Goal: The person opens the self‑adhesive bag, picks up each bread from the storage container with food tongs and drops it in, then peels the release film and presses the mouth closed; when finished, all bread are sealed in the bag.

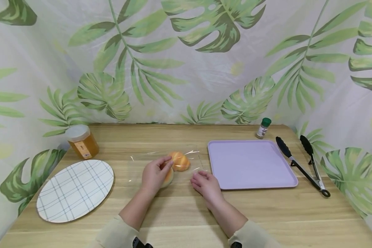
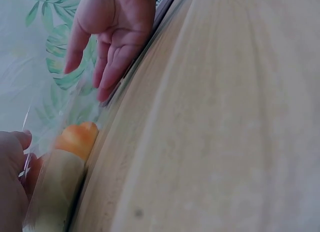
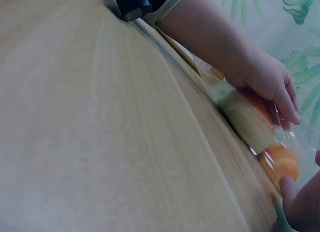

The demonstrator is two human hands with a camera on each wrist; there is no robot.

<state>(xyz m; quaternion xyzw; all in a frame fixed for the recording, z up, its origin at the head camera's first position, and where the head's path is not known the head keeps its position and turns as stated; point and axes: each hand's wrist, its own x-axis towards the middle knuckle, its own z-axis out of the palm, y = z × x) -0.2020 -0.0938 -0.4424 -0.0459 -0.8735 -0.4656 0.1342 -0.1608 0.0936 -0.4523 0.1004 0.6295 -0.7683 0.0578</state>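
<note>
Well, nearest come two pale sleeves [image 1: 119, 232], reaching in from the near side of the worktop [image 1: 173, 220]. A white plate [image 1: 75, 191] with a thin check lies along the left edge. Toward the middle, the right hand [image 1: 207, 187] sits by the right end of a clear bag [image 1: 139, 163], fingers loose and holding nothing (whether they brush the film, I cannot tell). Across from it, the left hand [image 1: 155, 174] pinches the film between thumb and fingers, just above the near bun [image 1: 168, 178], which it partly covers. That bun is pale at the side and orange on top. Next to it, a little nearer the far edge, lies the orange bun [image 1: 180, 162]; both are inside the bag, flat on the worktop and well in from every edge.

Farther right is a lilac tray [image 1: 252, 165], bare. Tongs [image 1: 305, 175] lie spread between it and the right edge, black tips toward the far right corner. Near the far left corner stands an amber jar [image 1: 83, 144] with a whitish lid. A green-capped shaker [image 1: 262, 129] stands by the far edge, behind the tray. Leaf-print cloth [image 1: 173, 69] hangs beyond.
</note>
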